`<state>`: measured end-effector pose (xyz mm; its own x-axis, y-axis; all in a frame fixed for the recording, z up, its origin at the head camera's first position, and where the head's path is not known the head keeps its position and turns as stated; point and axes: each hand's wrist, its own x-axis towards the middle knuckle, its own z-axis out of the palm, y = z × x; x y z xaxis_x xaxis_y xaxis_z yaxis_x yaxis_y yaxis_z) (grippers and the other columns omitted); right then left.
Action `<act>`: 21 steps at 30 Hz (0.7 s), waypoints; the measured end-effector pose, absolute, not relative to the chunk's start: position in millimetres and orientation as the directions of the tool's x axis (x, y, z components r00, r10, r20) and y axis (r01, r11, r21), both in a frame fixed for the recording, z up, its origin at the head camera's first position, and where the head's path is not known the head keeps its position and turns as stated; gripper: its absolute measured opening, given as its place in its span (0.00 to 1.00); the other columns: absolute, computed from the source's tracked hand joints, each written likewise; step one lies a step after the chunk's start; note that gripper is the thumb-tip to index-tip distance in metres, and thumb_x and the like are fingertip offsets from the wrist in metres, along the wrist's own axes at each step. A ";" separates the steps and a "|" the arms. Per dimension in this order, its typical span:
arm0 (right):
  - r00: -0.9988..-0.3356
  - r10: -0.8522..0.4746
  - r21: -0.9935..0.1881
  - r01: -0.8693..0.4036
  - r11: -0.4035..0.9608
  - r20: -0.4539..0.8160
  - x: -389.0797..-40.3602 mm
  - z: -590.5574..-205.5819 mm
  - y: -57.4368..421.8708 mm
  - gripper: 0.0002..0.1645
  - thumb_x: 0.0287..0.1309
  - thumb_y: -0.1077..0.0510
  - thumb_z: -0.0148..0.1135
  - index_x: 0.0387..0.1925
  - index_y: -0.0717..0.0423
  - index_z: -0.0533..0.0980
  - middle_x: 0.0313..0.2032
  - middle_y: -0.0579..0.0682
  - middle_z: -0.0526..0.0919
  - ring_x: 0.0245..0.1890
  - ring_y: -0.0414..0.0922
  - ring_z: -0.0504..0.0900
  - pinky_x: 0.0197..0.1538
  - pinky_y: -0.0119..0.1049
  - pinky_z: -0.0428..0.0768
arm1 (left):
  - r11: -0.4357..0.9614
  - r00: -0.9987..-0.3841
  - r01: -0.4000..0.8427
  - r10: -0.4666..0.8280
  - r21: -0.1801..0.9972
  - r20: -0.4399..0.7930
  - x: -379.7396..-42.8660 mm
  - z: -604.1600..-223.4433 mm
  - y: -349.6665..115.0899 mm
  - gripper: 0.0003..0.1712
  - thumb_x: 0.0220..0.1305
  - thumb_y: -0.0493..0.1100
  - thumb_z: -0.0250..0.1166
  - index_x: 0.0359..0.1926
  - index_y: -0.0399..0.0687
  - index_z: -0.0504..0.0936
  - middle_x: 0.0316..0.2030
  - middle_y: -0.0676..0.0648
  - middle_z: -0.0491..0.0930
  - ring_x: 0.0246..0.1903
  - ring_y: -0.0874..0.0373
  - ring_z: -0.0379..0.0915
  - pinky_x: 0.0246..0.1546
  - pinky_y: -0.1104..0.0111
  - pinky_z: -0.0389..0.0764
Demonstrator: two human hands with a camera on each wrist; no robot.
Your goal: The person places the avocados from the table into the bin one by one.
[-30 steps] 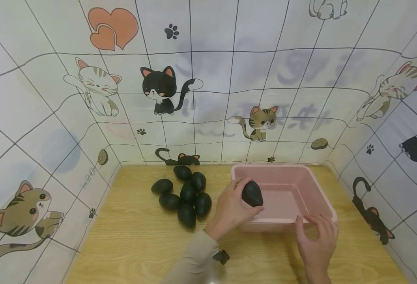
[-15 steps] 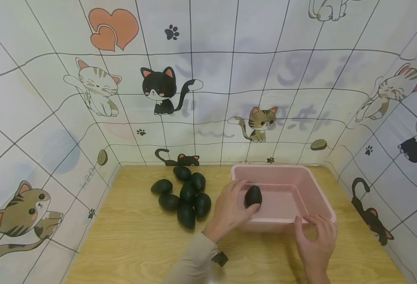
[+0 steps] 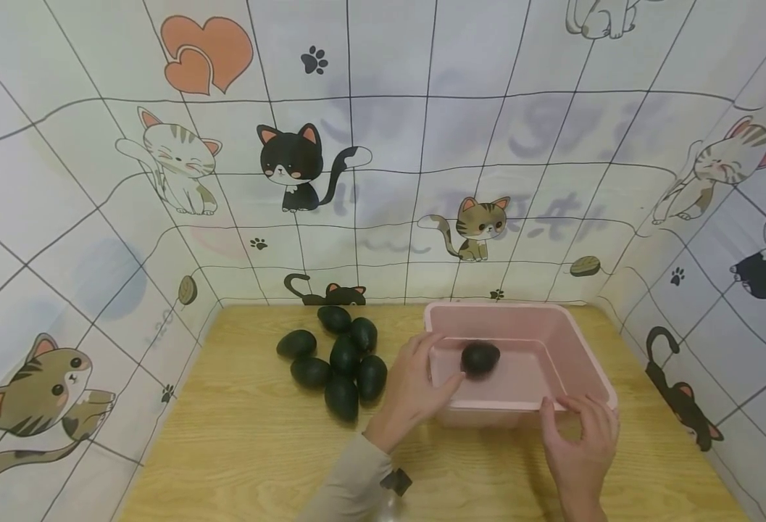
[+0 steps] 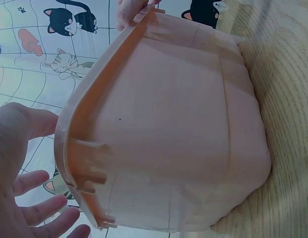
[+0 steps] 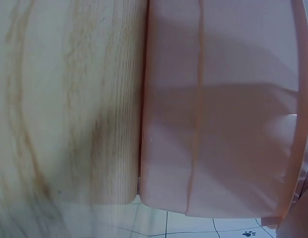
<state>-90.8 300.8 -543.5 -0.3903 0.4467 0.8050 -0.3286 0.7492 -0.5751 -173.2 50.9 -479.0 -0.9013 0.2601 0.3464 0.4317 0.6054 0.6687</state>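
A dark green avocado (image 3: 480, 359) lies on the floor of the pink plastic tub (image 3: 506, 407), toward its left side. My left hand (image 3: 415, 388) is held over the tub's left front corner, fingers spread and holding nothing. The left wrist view shows that hand's thumb (image 4: 43, 122) right at the tub's rim, the other fingers apart from each other. With thumb and fingers, my right hand (image 3: 581, 438) grips the rim at the front right corner. Only a bit of that hand (image 5: 297, 218) shows at the edge of the right wrist view.
Left of the tub, several more avocados (image 3: 346, 355) lie in a cluster on the wooden table (image 3: 239, 435). A wall covering (image 3: 389, 145) printed with cats closes off the back and both sides. The tub stands near the back wall.
The avocado has left my left hand and rolled slightly right on the tub floor. My left hand has opened and drawn back a little to the left. The right hand stays put.
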 end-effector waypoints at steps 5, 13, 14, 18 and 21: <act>-0.409 0.449 -0.585 -0.319 0.746 0.795 -90.6 -542.5 300.6 0.13 0.50 0.61 0.75 0.33 0.70 0.84 0.33 0.67 0.85 0.54 0.54 0.79 0.77 0.56 0.60 | 0.592 -0.883 0.463 0.250 0.659 0.396 -172.7 -484.6 47.0 0.39 0.62 0.57 0.75 0.72 0.58 0.76 0.69 0.48 0.77 0.67 0.51 0.77 0.66 0.54 0.80; -0.422 0.457 -0.599 -0.311 0.738 0.783 -90.1 -541.4 300.8 0.13 0.49 0.63 0.76 0.33 0.70 0.84 0.34 0.67 0.85 0.59 0.32 0.75 0.77 0.55 0.60 | 0.576 -0.885 0.458 0.225 0.677 0.407 -172.8 -492.4 40.7 0.37 0.62 0.58 0.74 0.70 0.55 0.78 0.67 0.49 0.78 0.65 0.50 0.78 0.63 0.53 0.82; -0.422 0.459 -0.600 -0.310 0.738 0.782 -90.2 -541.9 301.0 0.13 0.49 0.63 0.76 0.33 0.70 0.84 0.34 0.67 0.86 0.59 0.31 0.74 0.76 0.53 0.60 | 0.578 -0.884 0.459 0.223 0.675 0.411 -172.9 -493.3 40.1 0.36 0.62 0.58 0.74 0.69 0.55 0.78 0.67 0.50 0.79 0.64 0.51 0.78 0.63 0.53 0.82; -0.418 0.456 -0.596 -0.310 0.741 0.785 -90.4 -543.3 301.5 0.13 0.49 0.63 0.76 0.33 0.70 0.84 0.34 0.67 0.86 0.58 0.30 0.74 0.75 0.44 0.61 | 0.588 -0.887 0.452 0.213 0.671 0.410 -172.1 -495.8 37.7 0.36 0.62 0.57 0.75 0.68 0.55 0.78 0.66 0.50 0.79 0.63 0.51 0.79 0.61 0.53 0.82; -0.413 0.454 -0.592 -0.315 0.742 0.789 -90.6 -543.4 301.5 0.13 0.49 0.63 0.75 0.33 0.70 0.84 0.34 0.67 0.85 0.57 0.33 0.75 0.74 0.38 0.62 | 0.593 -0.894 0.437 0.207 0.676 0.397 -171.5 -497.8 36.5 0.36 0.63 0.57 0.75 0.69 0.54 0.78 0.66 0.50 0.79 0.63 0.51 0.79 0.61 0.53 0.82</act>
